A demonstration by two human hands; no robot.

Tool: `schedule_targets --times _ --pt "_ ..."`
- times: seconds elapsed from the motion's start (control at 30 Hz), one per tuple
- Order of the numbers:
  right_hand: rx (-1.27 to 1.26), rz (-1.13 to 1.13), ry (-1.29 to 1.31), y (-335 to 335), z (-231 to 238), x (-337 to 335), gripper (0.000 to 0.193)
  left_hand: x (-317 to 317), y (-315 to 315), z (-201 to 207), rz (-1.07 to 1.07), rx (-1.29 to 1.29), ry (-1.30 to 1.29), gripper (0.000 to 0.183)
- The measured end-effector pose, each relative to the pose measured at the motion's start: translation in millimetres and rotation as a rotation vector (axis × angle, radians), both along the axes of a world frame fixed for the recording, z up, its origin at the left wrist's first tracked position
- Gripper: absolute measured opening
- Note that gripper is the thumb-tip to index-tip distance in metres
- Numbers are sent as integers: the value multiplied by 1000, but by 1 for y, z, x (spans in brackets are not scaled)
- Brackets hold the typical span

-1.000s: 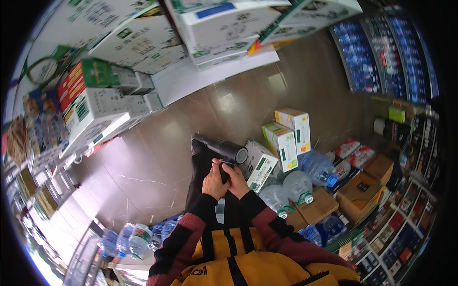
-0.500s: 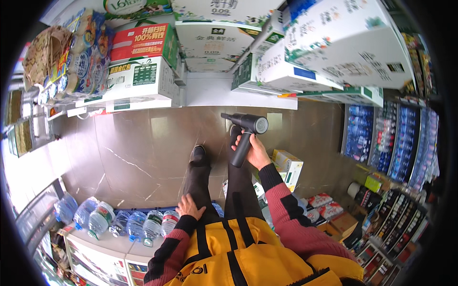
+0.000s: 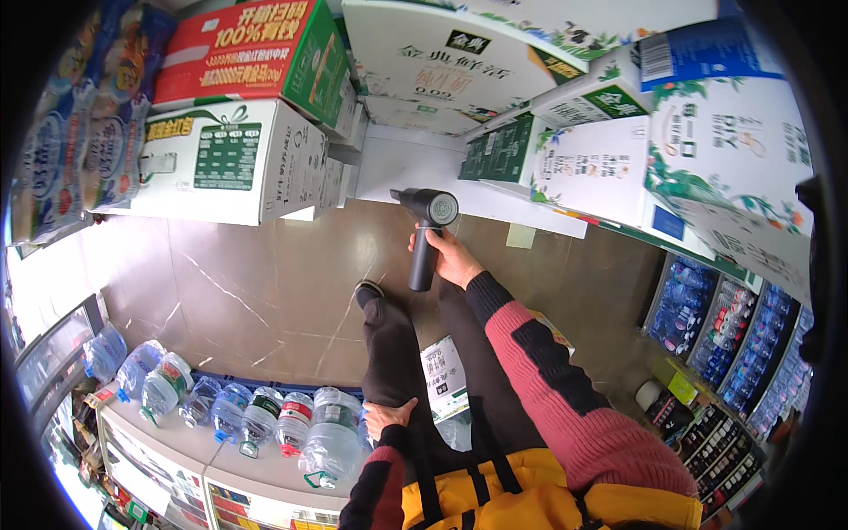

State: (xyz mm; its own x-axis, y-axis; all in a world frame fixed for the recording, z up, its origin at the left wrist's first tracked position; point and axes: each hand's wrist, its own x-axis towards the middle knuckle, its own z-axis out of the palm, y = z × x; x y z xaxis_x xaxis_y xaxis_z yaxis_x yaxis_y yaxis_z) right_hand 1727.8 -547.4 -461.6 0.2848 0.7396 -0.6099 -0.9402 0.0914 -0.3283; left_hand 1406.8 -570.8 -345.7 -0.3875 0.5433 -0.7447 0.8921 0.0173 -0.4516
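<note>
My right hand (image 3: 449, 258) grips the handle of a black, pistol-shaped handheld vacuum cleaner (image 3: 431, 208). Its narrow nozzle points left, beside a white shelf (image 3: 406, 163) stacked with cartons. Low on my left leg, around the knee, lies my left hand (image 3: 389, 417), thumb apart from the fingers and nothing in it. A white carton (image 3: 443, 375) shows between my dark-trousered legs.
White and green milk cartons (image 3: 450, 75) fill the shelf ahead, with a red box (image 3: 234, 49) at its left. Large water bottles (image 3: 331, 437) line a counter (image 3: 190, 452) at lower left. Bottle racks (image 3: 680, 296) stand at right, above the brown tiled floor (image 3: 256, 291).
The vacuum cleaner and my right hand have moved forward, up to the shelf's edge. My view has shifted closer to the cartons. My left hand still rests on my leg.
</note>
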Motion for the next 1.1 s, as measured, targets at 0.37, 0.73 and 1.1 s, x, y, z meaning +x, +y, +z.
schedule_targets --times 0.37,0.73,1.1 --pt "14 -75 159 47 -61 -11 35 -3 -24 -16 -10 82 3 98" --pt "-433 13 2 27 -101 -21 40 5 -13 -18 -47 79 8 91" --pt "-535 -88 -122 43 -128 -24 41 10 -6 -17 -62 74 -6 88"
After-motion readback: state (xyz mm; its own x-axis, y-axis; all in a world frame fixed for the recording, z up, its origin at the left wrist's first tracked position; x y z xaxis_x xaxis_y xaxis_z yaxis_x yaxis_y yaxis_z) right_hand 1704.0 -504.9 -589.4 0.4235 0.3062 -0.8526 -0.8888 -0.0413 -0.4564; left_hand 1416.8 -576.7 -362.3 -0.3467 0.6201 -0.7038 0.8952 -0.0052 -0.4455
